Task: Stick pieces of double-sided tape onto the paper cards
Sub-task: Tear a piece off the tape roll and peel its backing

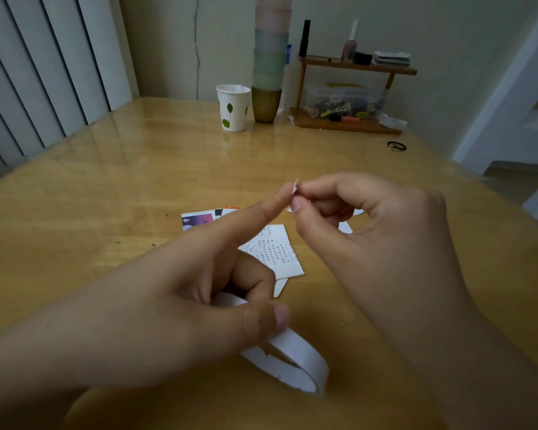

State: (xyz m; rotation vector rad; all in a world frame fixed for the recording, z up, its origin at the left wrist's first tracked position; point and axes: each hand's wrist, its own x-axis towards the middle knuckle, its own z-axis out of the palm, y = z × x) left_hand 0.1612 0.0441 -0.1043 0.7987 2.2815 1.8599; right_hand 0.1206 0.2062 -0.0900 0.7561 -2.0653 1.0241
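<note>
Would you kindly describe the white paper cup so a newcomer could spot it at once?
Look to the far edge of the wooden table, near the wall. The paper cup stands left of a tall stack of pastel cups with a brown cup at its base. It alone is white with green leaf prints.

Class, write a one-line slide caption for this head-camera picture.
Left hand holds the tape roll while right hand pinches a tape piece above the paper cards.

home | wooden table (137, 187) | stacked cups (269, 57) | cosmetics shelf (354, 65)
</note>
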